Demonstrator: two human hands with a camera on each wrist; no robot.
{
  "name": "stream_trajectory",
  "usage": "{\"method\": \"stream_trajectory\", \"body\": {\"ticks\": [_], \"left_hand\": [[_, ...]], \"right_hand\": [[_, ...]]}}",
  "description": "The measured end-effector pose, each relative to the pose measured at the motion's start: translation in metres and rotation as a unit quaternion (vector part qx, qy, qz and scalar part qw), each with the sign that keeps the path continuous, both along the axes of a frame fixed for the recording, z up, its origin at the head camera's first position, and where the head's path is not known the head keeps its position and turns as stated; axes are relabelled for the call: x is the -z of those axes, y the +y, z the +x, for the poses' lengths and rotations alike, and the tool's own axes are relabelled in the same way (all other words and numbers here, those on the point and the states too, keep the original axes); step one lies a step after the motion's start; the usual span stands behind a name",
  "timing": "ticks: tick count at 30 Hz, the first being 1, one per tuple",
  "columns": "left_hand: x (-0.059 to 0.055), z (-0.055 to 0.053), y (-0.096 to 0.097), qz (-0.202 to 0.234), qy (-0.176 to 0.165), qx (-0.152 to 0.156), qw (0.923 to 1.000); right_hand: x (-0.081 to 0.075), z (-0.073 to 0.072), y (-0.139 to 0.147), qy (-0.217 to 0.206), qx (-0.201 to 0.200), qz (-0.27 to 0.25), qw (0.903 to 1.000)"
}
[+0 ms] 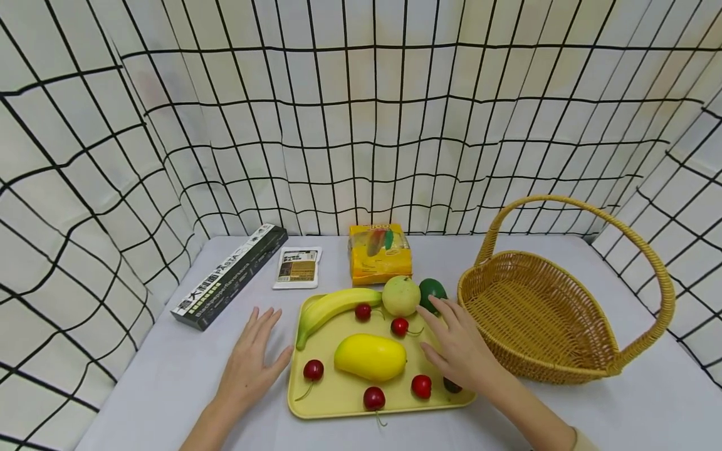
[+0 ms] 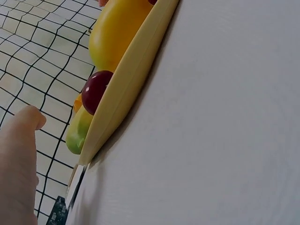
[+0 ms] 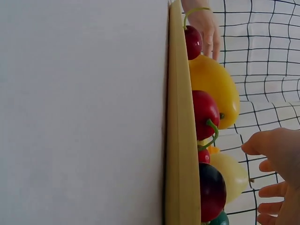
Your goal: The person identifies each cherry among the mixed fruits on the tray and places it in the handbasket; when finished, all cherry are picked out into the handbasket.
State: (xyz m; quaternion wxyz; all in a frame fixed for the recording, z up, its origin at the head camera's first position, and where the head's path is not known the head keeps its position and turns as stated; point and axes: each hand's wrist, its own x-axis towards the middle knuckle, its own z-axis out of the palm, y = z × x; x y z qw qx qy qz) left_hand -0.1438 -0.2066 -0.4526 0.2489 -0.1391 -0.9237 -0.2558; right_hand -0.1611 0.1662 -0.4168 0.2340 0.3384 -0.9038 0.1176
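Observation:
A pale yellow tray (image 1: 333, 408) holds a banana (image 1: 338, 305), a yellow mango (image 1: 370, 357), several red cherries (image 1: 313, 370) with stems, a round pale-green fruit (image 1: 401, 295) and a dark green fruit (image 1: 432, 293). My left hand (image 1: 248, 369) is held just left of the tray, fingers spread and thumb toward it, touching nothing that I can see. Over the tray's right side hovers my right hand (image 1: 459, 347), its fingers extended and grasping nothing. Partly hidden beneath it is a dark purple-red round fruit (image 3: 212, 192), plainer in the right wrist view.
On the right stands a wicker basket (image 1: 541, 313) with a tall arched handle. Behind the tray lie a yellow package (image 1: 380, 254), a small white sachet (image 1: 297, 268) and a long black pasta box (image 1: 231, 275). Grid-patterned cloth walls (image 1: 372, 125) enclose the white table.

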Motion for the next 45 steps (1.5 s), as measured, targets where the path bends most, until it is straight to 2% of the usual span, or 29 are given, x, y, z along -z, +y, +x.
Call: {"method": "stream_trajectory", "body": {"ticks": [10, 20, 27, 32, 45], "left_hand": [[0.009, 0.001, 0.002, -0.002, -0.074, 0.008, 0.9972], [0.018, 0.004, 0.004, -0.015, -0.116, 0.036, 0.9925], [0.018, 0.005, 0.003, -0.041, -0.133, 0.043, 0.9894], [0.016, 0.006, 0.002, -0.049, -0.133, 0.046, 0.9888], [0.016, 0.004, 0.001, -0.042, -0.131, 0.055, 0.989]], "right_hand": [[0.007, -0.001, -0.009, -0.035, -0.004, -0.001, 0.9994], [0.014, -0.005, -0.016, -0.07, -0.029, -0.014, 0.997], [0.019, -0.009, -0.019, -0.081, -0.024, -0.008, 0.9964], [0.023, -0.013, -0.02, -0.073, -0.031, -0.01, 0.9968], [0.029, -0.019, -0.029, -0.082, -0.028, -0.007, 0.9962]]}}
